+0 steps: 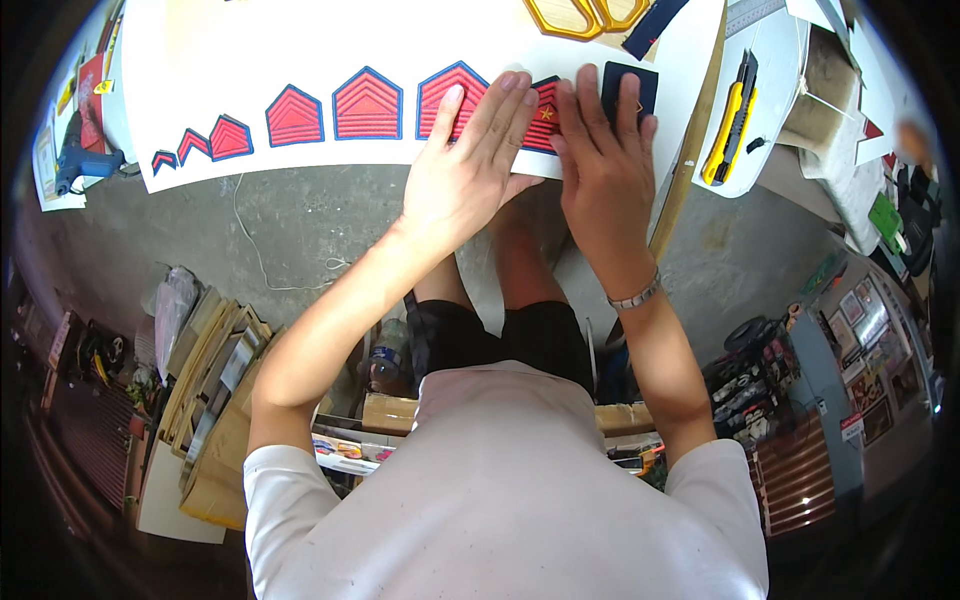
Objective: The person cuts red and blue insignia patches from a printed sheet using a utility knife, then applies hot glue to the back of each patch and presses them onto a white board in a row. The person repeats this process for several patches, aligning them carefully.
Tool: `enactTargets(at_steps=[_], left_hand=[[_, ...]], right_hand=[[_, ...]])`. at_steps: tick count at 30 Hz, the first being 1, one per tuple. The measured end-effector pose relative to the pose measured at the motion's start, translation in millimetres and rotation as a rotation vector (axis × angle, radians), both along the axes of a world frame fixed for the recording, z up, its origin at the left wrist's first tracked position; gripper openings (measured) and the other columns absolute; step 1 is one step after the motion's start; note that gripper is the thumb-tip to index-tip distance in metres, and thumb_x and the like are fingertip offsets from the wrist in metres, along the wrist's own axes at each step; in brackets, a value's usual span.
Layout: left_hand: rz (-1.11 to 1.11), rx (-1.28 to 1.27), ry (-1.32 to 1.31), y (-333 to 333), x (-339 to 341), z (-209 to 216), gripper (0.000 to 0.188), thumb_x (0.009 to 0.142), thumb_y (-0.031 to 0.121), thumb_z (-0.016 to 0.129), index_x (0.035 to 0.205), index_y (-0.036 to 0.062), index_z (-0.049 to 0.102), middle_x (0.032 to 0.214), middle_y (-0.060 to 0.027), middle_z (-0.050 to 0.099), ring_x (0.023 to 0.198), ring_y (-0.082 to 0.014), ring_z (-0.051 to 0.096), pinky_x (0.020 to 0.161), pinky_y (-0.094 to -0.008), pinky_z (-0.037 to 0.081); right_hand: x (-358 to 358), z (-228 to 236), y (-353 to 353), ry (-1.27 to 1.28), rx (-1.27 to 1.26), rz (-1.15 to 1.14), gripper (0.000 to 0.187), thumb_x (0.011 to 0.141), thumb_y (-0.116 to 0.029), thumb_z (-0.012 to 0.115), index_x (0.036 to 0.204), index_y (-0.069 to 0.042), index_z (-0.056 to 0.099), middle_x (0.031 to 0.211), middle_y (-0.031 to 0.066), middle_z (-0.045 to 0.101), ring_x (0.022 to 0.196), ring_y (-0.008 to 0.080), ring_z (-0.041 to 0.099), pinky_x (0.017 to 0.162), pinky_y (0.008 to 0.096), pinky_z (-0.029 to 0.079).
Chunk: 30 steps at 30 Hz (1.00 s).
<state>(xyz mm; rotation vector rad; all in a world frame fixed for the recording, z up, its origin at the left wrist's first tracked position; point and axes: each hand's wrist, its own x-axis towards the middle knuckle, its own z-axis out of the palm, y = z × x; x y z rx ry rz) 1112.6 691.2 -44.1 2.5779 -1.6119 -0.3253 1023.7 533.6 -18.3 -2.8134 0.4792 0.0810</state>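
Note:
A row of red insignia patches with blue edges [367,103] lies along the near edge of a white board [240,60], growing larger from left to right. My left hand [462,165] rests flat, fingers stretched, over part of a large red patch [440,92]. Beside it, my right hand [606,190] lies palm down with fingers spread. Between the two hands shows a red and dark patch with a gold star [546,114], partly covered by my fingers. The right fingertips reach onto a dark navy patch [640,84]. Neither hand holds anything that I can see.
Gold-handled scissors [575,14] and a dark strip of cloth [655,28] lie at the far side. A yellow utility knife [731,120] is to the right, a blue glue gun [85,155] at the left. Stacked boards [215,370] stand on the floor at lower left.

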Motion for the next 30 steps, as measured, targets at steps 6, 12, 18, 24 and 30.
enactTargets(at_steps=[6,12,18,24,30], left_hand=[[0.033,-0.002,0.03,-6,2,-3,0.095,0.083,0.061,0.067,0.157,0.0067,0.039,0.166,-0.0084,0.033,0.157,-0.0247,0.02,0.126,-0.0562,0.012],[-0.012,0.024,0.051,-12,7,2,0.097,0.081,0.056,0.072,0.158,0.0088,0.037,0.166,-0.0049,0.033,0.157,-0.0241,0.021,0.126,-0.0552,0.011],[-0.064,0.074,-0.035,-13,10,4,0.098,0.079,0.051,0.072,0.158,0.0056,0.036,0.167,-0.0075,0.032,0.156,-0.0211,0.023,0.128,-0.0505,0.011],[-0.063,0.06,-0.045,-14,9,4,0.092,0.081,0.046,0.07,0.157,0.004,0.038,0.166,-0.0089,0.033,0.156,-0.0217,0.025,0.128,-0.0486,0.012],[-0.009,0.083,0.075,-19,12,17,0.098,0.078,0.049,0.074,0.158,0.0068,0.037,0.167,-0.0061,0.031,0.157,-0.0213,0.022,0.127,-0.0487,0.016]], right_hand=[[-2,1,-2,0.12,-0.157,0.081,0.054,0.099,-0.022,0.062,0.152,-0.02,0.051,0.162,-0.0015,0.042,0.153,0.0314,0.032,0.12,0.0541,0.028],[-3,0,2,0.138,-0.15,0.054,0.058,0.097,-0.022,0.064,0.153,-0.021,0.05,0.162,-0.0023,0.042,0.153,0.0293,0.032,0.121,0.0526,0.027],[-1,0,0,0.08,-0.108,0.061,0.056,0.096,-0.019,0.063,0.151,-0.02,0.052,0.159,-0.0026,0.046,0.152,0.0283,0.034,0.122,0.0489,0.027],[8,4,5,0.149,-0.213,0.126,0.052,0.095,-0.016,0.061,0.147,-0.019,0.056,0.159,-0.003,0.047,0.152,0.0254,0.035,0.124,0.0459,0.025],[11,14,1,0.127,-0.148,0.092,0.052,0.095,-0.014,0.06,0.147,-0.019,0.056,0.158,-0.0029,0.048,0.151,0.025,0.037,0.124,0.0455,0.023]])
